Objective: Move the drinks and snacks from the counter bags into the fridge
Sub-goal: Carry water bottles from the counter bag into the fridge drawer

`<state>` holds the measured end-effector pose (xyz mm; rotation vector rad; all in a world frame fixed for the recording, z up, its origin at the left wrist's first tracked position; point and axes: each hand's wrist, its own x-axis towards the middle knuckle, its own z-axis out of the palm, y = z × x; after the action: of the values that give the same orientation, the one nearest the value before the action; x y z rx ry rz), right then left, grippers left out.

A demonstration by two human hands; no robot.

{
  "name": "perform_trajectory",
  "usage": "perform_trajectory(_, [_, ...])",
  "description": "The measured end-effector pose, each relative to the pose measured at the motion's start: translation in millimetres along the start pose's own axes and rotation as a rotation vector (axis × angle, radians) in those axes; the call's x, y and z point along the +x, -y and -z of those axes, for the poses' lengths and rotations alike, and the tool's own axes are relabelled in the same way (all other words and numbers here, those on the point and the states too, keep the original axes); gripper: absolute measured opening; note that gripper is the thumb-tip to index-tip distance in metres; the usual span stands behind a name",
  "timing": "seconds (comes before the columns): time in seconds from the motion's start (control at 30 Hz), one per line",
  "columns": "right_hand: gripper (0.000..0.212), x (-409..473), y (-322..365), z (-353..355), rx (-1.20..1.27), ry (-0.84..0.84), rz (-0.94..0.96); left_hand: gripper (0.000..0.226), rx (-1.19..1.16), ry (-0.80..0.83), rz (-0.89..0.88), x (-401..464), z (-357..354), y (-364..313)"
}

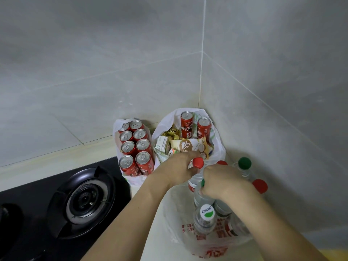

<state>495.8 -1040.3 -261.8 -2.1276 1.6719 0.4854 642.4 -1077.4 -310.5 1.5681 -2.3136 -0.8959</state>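
Three plastic bags stand in the counter's corner. The near bag (175, 219) holds several water bottles. My left hand (180, 166) grips the neck of a red-capped bottle (198, 163). My right hand (220, 181) is curled round a green-capped bottle (200, 194) in the same bag. The middle bag (165, 119) holds snack packets (192, 146) and two red cans (186, 125). The left bag (117, 125) is packed with several upright red cans (135, 147).
A black gas hob (82, 196) lies left of the bags, its burner close to the can bag. Grey tiled walls (131, 63) meet in the corner behind the bags. More bottles with a green cap (244, 163), a red cap (259, 186) and a white cap (207, 212) crowd the near bag.
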Motion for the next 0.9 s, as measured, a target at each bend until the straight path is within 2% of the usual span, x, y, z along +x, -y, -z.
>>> perform_trajectory(0.13, [0.034,5.4,-1.1,-4.7,-0.004,-0.012,0.002,0.032,0.012,-0.027,0.008,-7.7,2.0,11.1])
perform_trajectory(0.27, [0.015,8.6,-0.1,-6.9,0.013,-0.018,0.028,0.03,0.018,-0.086,0.04,-17.4,2.5,22.8])
perform_trajectory(0.33, [0.013,9.1,0.3,-7.4,0.009,-0.023,0.039,0.032,0.013,-0.11,0.052,-21.0,0.6,27.5])
perform_trajectory(0.53, [0.012,11.6,-3.4,-13.7,0.017,-0.076,0.05,0.035,-0.006,-0.155,0.075,-24.3,-12.2,31.2])
perform_trajectory(0.7, [0.024,12.8,-6.0,-21.3,0.13,-0.157,0.079,0.034,-0.094,-0.225,0.099,-28.7,-21.6,33.6])
perform_trajectory(0.9, [0.021,15.5,-5.3,-22.0,0.247,-0.235,0.162,0.027,-0.192,-0.302,0.11,-42.4,-22.9,33.0])
